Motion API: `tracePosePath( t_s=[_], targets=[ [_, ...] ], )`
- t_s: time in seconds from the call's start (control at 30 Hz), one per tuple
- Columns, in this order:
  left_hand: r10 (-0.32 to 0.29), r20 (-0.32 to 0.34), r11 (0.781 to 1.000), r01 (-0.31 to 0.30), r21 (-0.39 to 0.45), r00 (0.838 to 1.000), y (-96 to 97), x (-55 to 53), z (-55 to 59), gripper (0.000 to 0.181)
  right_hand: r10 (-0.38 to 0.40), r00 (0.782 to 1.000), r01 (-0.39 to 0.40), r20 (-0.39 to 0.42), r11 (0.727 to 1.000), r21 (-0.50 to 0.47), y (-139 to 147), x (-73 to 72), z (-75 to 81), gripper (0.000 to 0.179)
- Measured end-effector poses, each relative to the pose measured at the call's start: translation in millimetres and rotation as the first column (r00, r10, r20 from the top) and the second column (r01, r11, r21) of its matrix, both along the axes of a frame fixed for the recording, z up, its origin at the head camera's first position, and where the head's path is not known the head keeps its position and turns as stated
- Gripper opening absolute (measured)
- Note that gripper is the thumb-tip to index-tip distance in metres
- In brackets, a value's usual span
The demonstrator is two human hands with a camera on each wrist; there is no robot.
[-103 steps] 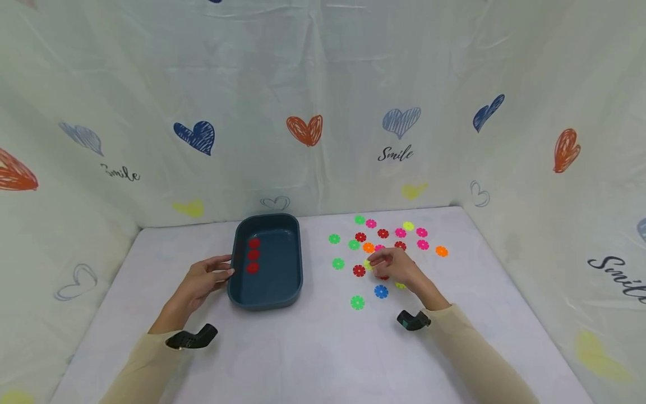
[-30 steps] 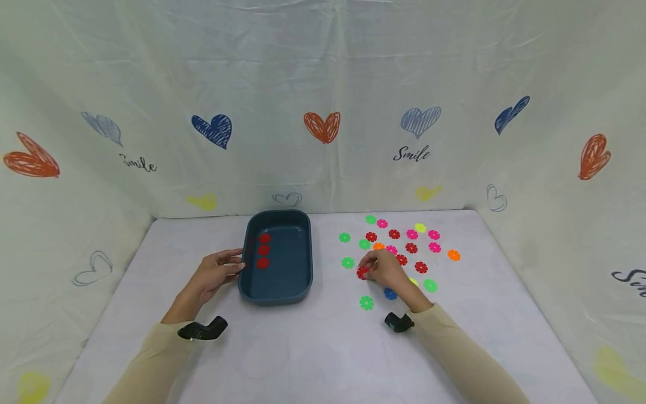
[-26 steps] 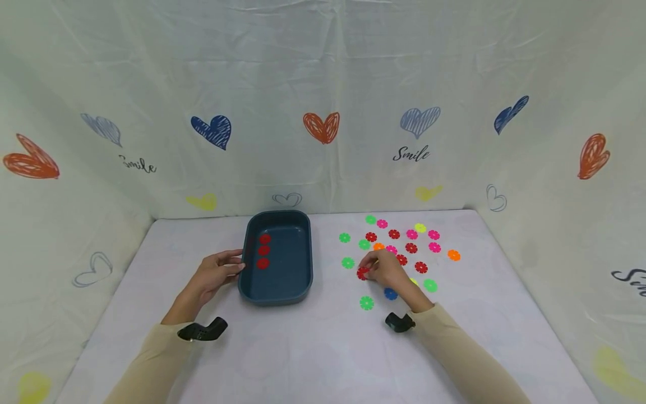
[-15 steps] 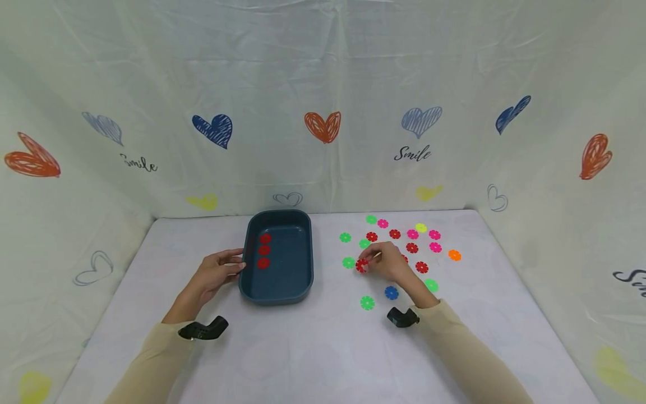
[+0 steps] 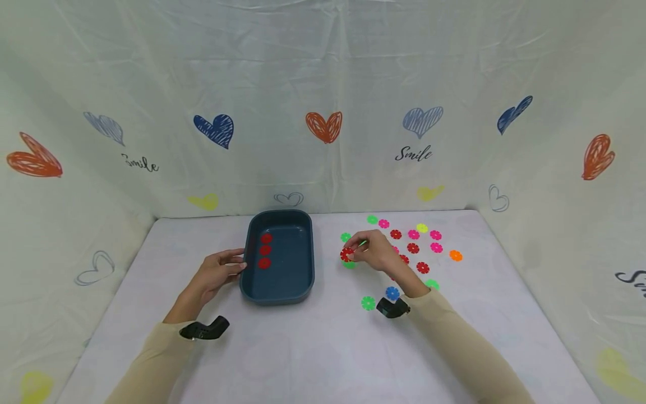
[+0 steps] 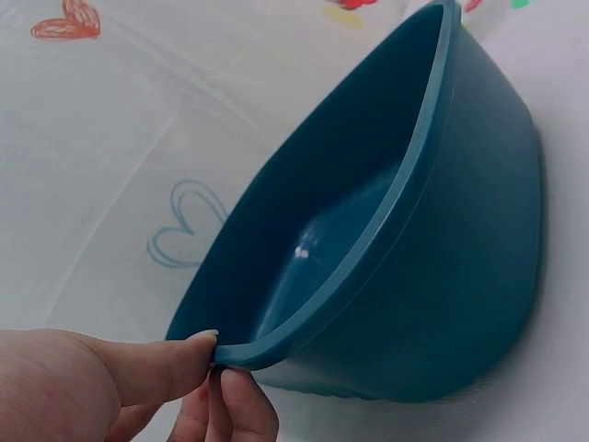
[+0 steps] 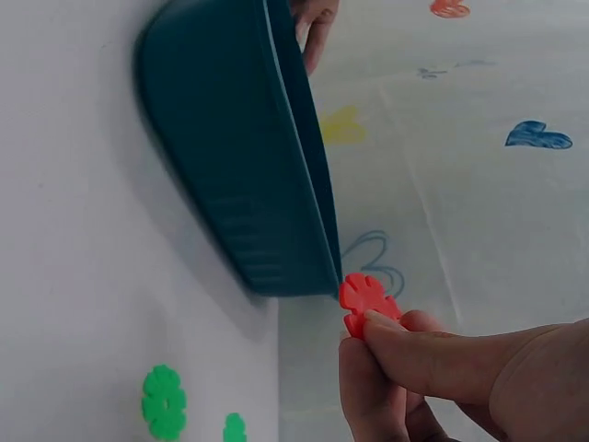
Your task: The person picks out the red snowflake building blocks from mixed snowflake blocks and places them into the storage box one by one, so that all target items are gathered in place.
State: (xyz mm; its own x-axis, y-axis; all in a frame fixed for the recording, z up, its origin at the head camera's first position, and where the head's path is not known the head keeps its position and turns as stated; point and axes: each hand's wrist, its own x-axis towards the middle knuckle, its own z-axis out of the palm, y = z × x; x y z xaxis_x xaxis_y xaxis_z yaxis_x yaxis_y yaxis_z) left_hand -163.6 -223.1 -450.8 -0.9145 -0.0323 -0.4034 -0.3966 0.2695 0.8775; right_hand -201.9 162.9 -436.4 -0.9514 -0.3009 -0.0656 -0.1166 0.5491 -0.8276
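My left hand [image 5: 214,275] pinches the rim of a dark teal plastic tub [image 5: 276,296], thumb over the edge and fingers below it, as the left wrist view shows. Inside the tub, three red notched discs [image 5: 264,250] lie in a column near its left wall. Between thumb and fingertips, my right hand [image 5: 373,251] pinches another red notched disc [image 7: 366,299], raised above the table to the right of the tub. Under that disc in the head view, a green notched disc [image 5: 349,265] is partly covered.
Several loose discs in pink, red, yellow and green spread over the table's right side, with an orange disc [image 5: 456,256] farthest right. A blue disc [image 5: 392,293] and a green disc [image 5: 368,303] lie nearer. Behind the table hangs a heart-printed curtain [image 5: 363,168].
My right hand has picked up a red disc from among the loose ones, lifted it and carried it left toward the tub. The left hand keeps its hold on the rim.
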Motion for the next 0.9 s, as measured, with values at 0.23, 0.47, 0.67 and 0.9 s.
tracePosePath(
  t_s=[0.23, 0.47, 0.67, 0.9],
  targets=[
    [-0.002, 0.006, 1.0, 0.002, -0.011, 1.0, 0.2, -0.9, 0.2, 0.058, 0.038, 0.999, -0.038, -0.027, 0.999, -0.015, -18, -5.2, 3.8, 0.015],
    [-0.005, 0.003, 1.0, 0.005, -0.012, 1.0, 0.1, -1.1, 0.3, 0.057, 0.067, 0.997, -0.068, -0.029, 0.998, -0.021, -38, -5.7, 8.8, 0.014],
    [-0.006, 0.005, 1.0, 0.006, -0.013, 1.0, -0.1, -2.0, -0.8, 0.057, 0.093, 0.995, -0.094, -0.026, 0.995, -0.032, -57, -7.5, 8.8, 0.015],
    [-0.006, 0.005, 1.0, 0.006, -0.012, 1.0, -0.6, -2.1, -1.3, 0.057, 0.139, 0.99, -0.14, -0.013, 0.989, -0.055, -79, -9.7, 8.3, 0.017]
  ],
)
